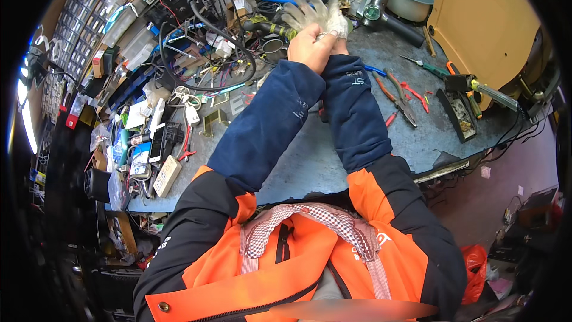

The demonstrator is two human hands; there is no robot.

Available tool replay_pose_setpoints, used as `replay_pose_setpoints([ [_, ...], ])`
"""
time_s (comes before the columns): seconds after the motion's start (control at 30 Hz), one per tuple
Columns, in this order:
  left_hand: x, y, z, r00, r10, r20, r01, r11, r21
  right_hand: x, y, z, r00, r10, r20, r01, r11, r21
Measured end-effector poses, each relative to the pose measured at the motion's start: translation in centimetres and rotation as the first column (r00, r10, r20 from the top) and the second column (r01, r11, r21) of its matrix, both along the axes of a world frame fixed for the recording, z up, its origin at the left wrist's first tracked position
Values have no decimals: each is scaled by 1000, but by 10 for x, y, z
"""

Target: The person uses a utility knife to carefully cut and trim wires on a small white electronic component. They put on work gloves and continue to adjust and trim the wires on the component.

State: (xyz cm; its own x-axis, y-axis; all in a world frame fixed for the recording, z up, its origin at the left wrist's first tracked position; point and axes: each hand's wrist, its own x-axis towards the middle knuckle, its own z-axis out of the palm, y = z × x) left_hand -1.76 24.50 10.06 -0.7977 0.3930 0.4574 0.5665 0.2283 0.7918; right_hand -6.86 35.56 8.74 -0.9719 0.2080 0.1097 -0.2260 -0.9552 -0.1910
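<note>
At the far middle of the bench, a whitish work glove [337, 24] covers my right hand [319, 16], whose fingers are spread apart and hold nothing. My bare left hand [310, 49] is closed on the glove's cuff at the right wrist. Dark blue sleeve covers reach up both forearms. Right of the wrists, pliers with red handles [400, 102] lie on the blue-grey workbench [292, 161]. A second red-handled tool [416, 96] rests beside them.
Cables, electronic parts and tools crowd the left side, with a white power strip [167, 176] near the front. At right are a dark narrow tray [457, 116], a soldering iron [494, 92], a screwdriver [426, 67] and a large tan panel [485, 24]. A grey pot [408, 1] stands behind.
</note>
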Motion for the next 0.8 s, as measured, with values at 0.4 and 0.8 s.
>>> replay_pose_setpoints([
  [0.4,5,-31,7,993,108,45,-117,948,295,47,-25,39,917,269,-293,-162,925,345],
  [0.8,-55,-143,69,908,-212,363,-65,782,619,54,-46,56,755,541,-371,-170,708,686],
])
